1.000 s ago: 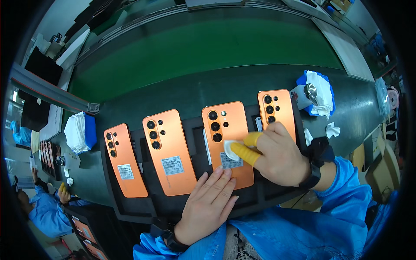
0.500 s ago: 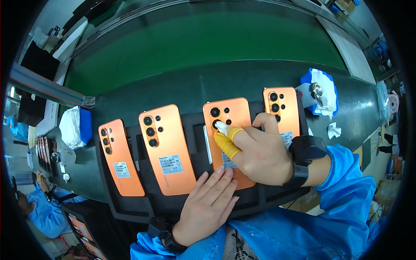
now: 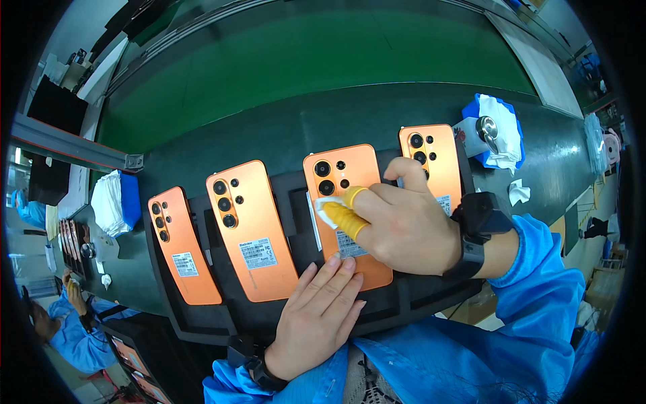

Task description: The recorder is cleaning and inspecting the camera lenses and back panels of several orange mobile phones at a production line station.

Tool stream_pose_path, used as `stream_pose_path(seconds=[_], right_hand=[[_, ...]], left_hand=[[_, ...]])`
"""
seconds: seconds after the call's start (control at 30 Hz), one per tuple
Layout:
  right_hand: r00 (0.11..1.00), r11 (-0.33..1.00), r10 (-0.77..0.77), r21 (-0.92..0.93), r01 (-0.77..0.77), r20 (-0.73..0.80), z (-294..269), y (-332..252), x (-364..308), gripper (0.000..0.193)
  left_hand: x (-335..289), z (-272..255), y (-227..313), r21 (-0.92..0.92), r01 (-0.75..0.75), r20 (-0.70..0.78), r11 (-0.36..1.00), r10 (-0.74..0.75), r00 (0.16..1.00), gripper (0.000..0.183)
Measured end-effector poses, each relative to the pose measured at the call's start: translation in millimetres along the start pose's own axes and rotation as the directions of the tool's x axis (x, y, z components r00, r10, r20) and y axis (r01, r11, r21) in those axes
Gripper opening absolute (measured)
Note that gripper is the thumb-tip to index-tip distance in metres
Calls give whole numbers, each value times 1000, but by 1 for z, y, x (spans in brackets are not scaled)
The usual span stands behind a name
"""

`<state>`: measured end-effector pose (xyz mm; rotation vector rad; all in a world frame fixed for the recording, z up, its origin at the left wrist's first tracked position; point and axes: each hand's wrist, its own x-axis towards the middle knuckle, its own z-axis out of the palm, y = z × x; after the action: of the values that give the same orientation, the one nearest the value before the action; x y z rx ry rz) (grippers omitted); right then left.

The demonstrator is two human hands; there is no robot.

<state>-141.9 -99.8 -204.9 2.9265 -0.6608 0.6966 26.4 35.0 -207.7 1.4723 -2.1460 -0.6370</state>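
Observation:
Four orange phones lie back up in a black foam tray (image 3: 297, 219). My right hand (image 3: 410, 225), with yellow finger cots (image 3: 346, 217) on its fingers, pinches a white wipe (image 3: 328, 205). The wipe rests on the third phone from the left (image 3: 363, 161), just below its two visible large lenses, and hides that spot. My left hand (image 3: 313, 320) is flat, fingertips on the lower end of this phone. To the left are the second phone (image 3: 266, 212) and the leftmost phone (image 3: 192, 286). The rightmost phone (image 3: 444, 172) is partly behind my right hand.
Blue bins with white cloths stand at the right (image 3: 518, 131) and left (image 3: 130, 198). A white metal-topped bottle (image 3: 471, 137) and a crumpled tissue (image 3: 519, 193) are near the right bin. A co-worker in blue (image 3: 74, 337) sits at far left, beside a black tray of phones (image 3: 121, 330).
My right hand has moved the wipe down and slightly left, from the second large lens to below it. The left hand stays on the phone. The whole view has shifted slightly.

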Motion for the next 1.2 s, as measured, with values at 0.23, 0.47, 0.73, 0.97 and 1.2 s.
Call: stream_pose_path(seconds=[0.23,0.47,0.73,0.97,1.2], right_hand=[[972,906,217,-352,-234,-89,-48,46,-17,10],[794,618,545,-510,-598,-271,-93,111,-85,18],[772,678,625,-409,-611,-116,-65,106,-110,22],[793,709,574,-362,-605,-201,-83,95,-89,26],[1000,999,-14,-33,15,26,-19,16,-4,16]], left_hand=[[4,3,1,3,-51,-9,999,51,999,41],[-6,4,4,9,-94,-61,996,94,994,38],[-4,-2,8,40,-69,-76,997,72,994,34],[2,2,4,10,-40,-34,999,41,999,41],[-2,0,0,-3,0,-14,1000,0,1000,43]])
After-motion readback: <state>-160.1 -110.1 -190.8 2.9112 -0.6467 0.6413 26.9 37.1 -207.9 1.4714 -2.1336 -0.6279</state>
